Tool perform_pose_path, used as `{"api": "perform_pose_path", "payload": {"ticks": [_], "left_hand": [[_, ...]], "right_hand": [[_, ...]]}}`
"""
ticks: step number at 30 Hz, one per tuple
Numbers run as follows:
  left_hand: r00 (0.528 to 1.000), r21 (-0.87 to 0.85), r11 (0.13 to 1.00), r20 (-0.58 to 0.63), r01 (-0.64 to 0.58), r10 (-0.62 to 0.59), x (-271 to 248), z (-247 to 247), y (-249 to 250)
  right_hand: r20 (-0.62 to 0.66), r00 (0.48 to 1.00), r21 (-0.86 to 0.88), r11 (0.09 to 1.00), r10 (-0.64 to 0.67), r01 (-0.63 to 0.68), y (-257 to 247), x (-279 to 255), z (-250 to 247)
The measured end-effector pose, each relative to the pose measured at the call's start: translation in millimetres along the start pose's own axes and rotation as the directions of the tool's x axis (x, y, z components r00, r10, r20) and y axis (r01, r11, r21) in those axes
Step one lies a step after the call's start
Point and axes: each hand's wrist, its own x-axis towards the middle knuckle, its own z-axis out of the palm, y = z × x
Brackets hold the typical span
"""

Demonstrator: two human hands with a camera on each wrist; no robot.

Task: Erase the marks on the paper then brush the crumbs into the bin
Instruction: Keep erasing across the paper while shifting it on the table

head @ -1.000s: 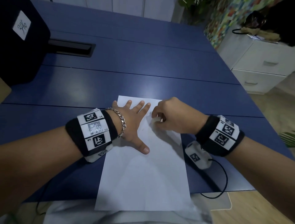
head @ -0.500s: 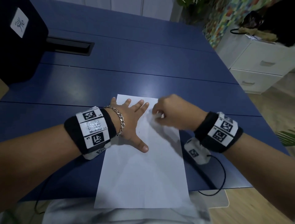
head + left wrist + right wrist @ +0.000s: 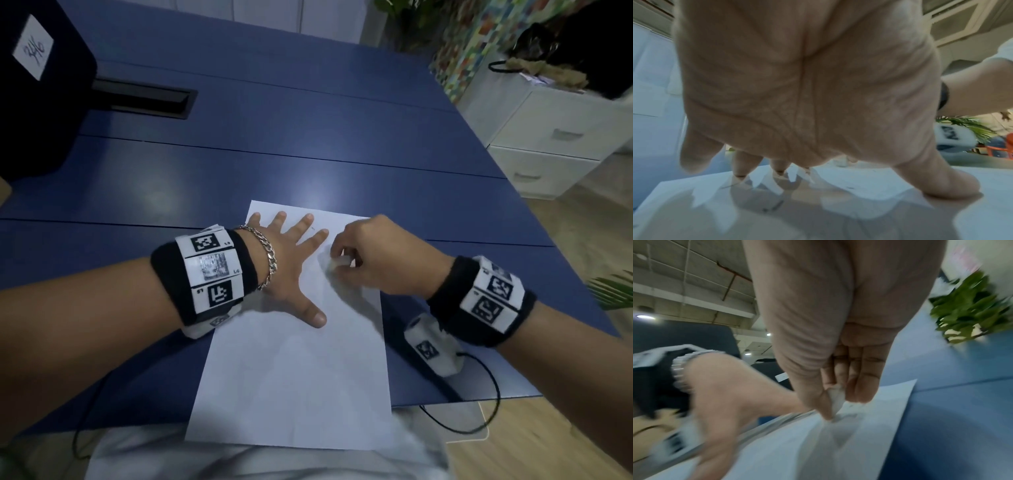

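Note:
A white sheet of paper lies on the blue table, its near end over the table's edge. My left hand lies flat on the sheet's upper left with fingers spread, pressing it down. In the left wrist view the left hand's fingertips touch the paper, where faint dark marks show. My right hand pinches a small white eraser and holds it against the sheet's upper right. The right wrist view shows the eraser between thumb and fingers, touching the paper.
A large black box with a white label stands at the far left of the table. A black recessed slot lies beside it. White drawers stand off the table's right side. A black cable hangs at the near right edge.
My right hand with the eraser has shifted back and forth over the sheet's upper right, ending slightly nearer my left fingers. The left hand stays flat on the paper.

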Motion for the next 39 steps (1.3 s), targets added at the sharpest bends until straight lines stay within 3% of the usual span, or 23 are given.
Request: {"api": "perform_pose_path", "payload": {"ticks": [3,8,12,17,22,27,31,36,39], "left_hand": [[1.000,0.033,0.999,0.021,0.010,-0.011,1.2,-2.5,3.2],[0.998,0.016,0.999,0.051,0.030,-0.031,2.1,-7.1,5.2],[0.998,0.026,0.999,0.047,0.034,-0.035,1.3,-7.1,6.3],[0.998,0.031,0.999,0.052,0.041,-0.043,0.5,-9.0,7.7],[0.998,0.039,0.998,0.036,0.045,-0.046,-2.2,-9.5,10.2],[0.995,0.034,0.998,0.078,0.053,-0.055,-3.0,-15.1,13.2],[0.995,0.034,0.998,0.084,0.059,-0.062,-5.3,-18.2,15.7],[0.991,0.038,0.996,0.109,0.077,-0.081,-2.0,-22.2,18.6],[0.991,0.041,0.996,0.107,0.079,-0.083,-2.0,-21.7,17.9]], "right_hand": [[0.067,0.996,0.021,0.998,-0.063,0.061,-6.1,-5.5,-2.5],[-0.050,0.998,-0.025,0.999,0.039,-0.041,7.0,-0.5,-4.1],[0.097,0.991,0.015,0.996,-0.091,0.090,-10.3,-11.4,-3.8],[-0.039,0.997,-0.030,0.998,0.061,-0.062,9.2,-3.6,-5.9],[0.133,0.989,0.013,0.998,-0.067,0.065,-8.4,-19.2,-5.6],[-0.034,0.997,-0.032,0.997,0.067,-0.068,10.0,-9.1,-3.8],[0.120,0.991,0.020,0.998,-0.054,0.052,-3.3,-19.4,-4.0],[-0.028,0.998,0.007,0.999,0.049,-0.049,14.3,-14.4,-4.2],[0.106,0.993,0.035,0.999,-0.045,0.042,6.9,-21.0,-3.8]]}}
